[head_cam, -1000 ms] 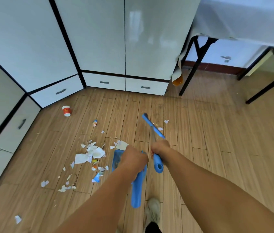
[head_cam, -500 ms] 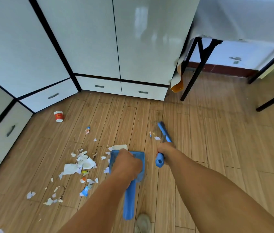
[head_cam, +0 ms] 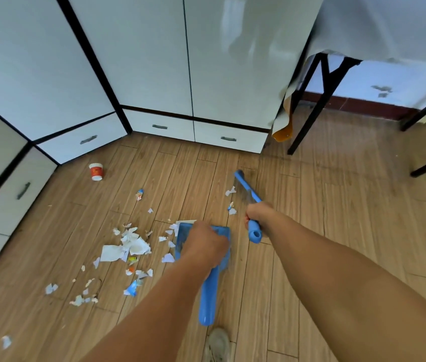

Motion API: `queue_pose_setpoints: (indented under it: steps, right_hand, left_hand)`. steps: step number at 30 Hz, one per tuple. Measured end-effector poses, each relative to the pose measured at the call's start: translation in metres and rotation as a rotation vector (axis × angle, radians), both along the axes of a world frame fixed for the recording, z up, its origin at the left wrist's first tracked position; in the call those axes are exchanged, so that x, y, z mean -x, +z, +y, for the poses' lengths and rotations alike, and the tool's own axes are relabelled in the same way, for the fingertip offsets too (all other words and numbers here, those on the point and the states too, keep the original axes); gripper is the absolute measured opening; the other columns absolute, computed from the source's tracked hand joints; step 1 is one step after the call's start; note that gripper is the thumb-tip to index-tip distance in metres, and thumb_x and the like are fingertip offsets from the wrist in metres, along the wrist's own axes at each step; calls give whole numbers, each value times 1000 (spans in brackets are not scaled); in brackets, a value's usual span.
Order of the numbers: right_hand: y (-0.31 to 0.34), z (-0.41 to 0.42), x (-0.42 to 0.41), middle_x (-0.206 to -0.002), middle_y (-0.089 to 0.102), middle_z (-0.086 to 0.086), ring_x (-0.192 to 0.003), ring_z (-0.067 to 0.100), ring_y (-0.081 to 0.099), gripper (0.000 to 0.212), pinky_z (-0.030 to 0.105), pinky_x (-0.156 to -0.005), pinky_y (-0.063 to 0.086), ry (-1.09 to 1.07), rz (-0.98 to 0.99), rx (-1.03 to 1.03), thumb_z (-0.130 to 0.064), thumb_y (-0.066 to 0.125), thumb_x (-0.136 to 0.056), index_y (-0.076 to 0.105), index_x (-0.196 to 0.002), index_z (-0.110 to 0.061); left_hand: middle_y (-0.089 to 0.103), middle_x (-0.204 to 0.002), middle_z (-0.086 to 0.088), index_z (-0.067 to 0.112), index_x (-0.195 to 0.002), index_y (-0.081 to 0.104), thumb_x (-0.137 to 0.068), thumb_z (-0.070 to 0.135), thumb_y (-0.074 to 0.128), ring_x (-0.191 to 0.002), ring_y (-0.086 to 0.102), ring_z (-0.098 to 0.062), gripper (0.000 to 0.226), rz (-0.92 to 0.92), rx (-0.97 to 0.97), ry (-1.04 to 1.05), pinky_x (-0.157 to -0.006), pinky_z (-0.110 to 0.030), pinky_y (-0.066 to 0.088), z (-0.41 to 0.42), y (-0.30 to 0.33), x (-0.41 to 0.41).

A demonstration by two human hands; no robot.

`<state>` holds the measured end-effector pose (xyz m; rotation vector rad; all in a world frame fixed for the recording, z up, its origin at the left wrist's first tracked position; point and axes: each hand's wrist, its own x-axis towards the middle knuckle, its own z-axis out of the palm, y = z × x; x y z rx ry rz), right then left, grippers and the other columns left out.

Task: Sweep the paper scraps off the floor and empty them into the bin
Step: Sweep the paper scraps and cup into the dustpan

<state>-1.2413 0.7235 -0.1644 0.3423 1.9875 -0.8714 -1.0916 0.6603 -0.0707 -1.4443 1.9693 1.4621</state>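
Torn paper scraps (head_cam: 128,246) lie scattered on the wooden floor, mostly left of centre, with a few more scraps (head_cam: 231,202) further right. My left hand (head_cam: 205,242) grips a blue dustpan (head_cam: 208,291) held low over the floor, pan end pointing away, just right of the main pile. My right hand (head_cam: 257,214) is closed around the handle of a blue brush (head_cam: 247,189), whose head points away and sits beside the right-hand scraps. No bin is in view.
White cabinets with drawers (head_cam: 159,126) wrap the back and left. A red and white paper cup (head_cam: 96,171) stands near the left cabinet. A cloth-covered table with black legs (head_cam: 308,121) stands at the right. My shoe (head_cam: 217,343) shows at the bottom.
The dustpan has come down and forward, close to the main scrap pile. The brush has swung down toward the scraps on the right. The view has shifted closer to the floor.
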Motion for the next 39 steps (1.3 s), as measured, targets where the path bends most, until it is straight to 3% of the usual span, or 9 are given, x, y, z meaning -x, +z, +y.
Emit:
queue_pose_setpoints:
  steps: [7,9,12,19,25,29,32,36,39]
  right_hand:
    - [-16,-11,-36,-60,47,12,-46,17,47,27,21,-39,41,88,-91,-44,7,39,-83,49,-106,-3]
    - [-5,-16,-39,-59,44,10,-36,13,46,15,14,-32,37,124,-163,-33,5,39,-87,47,-91,-6]
    - [11,-22,-33,-49,44,8,-19,8,37,26,8,-29,32,134,-212,12,4,37,-91,42,-68,-7]
    - [23,-58,-56,-67,46,4,-55,13,46,27,16,-32,42,218,-80,60,1,46,-89,42,-66,-12]
    - [4,-74,-123,-62,51,12,-44,17,49,11,22,-41,42,291,-161,13,4,42,-88,49,-84,-4]
    - [17,-84,-144,-64,50,11,-54,18,48,22,24,-50,41,429,-154,-10,3,42,-89,47,-69,-4]
    - [29,-102,-156,-57,50,11,-49,18,48,8,25,-47,40,384,-122,14,4,42,-84,46,-85,-3]
    - [34,-126,-179,-45,49,9,-25,10,44,30,13,-31,35,450,-142,72,9,32,-90,39,-67,-9]
    - [17,-137,-206,-60,42,9,-30,12,46,29,11,-29,33,515,-157,-4,6,28,-94,35,-68,-7]
  left_hand:
    - [52,-70,-13,-7,-112,55,-79,1,54,-57,51,-18,34,21,-42,39,-45,-24,30,-8,-11,-6]
    - [47,-69,-7,7,-91,52,-80,0,54,-55,44,-15,13,20,-66,57,-44,-25,30,-10,-6,-11]
    - [45,-70,-5,17,-76,38,-81,0,53,-54,41,-14,23,35,-90,92,-44,-25,33,-16,-2,-22]
    - [46,-74,-6,18,-77,39,-83,2,53,-54,44,-14,22,67,-110,150,-47,-25,36,-35,2,-61]
    - [47,-78,-10,17,-78,39,-75,1,55,-62,46,-21,23,27,-121,184,-53,-32,39,-50,3,-98]
    - [50,-80,-11,17,-80,40,-75,1,54,-60,48,-21,22,21,-133,182,-55,-32,40,-55,10,-124]
    - [49,-81,-11,17,-80,40,-76,0,52,-60,46,-20,22,44,-133,208,-52,-31,37,-60,9,-145]
    - [48,-80,-11,18,-78,40,-76,-1,52,-58,47,-20,23,60,-137,253,-52,-30,38,-71,0,-177]
    - [49,-80,-13,15,-79,41,-75,0,54,-54,47,-20,21,50,-126,287,-48,-28,39,-79,-4,-195]
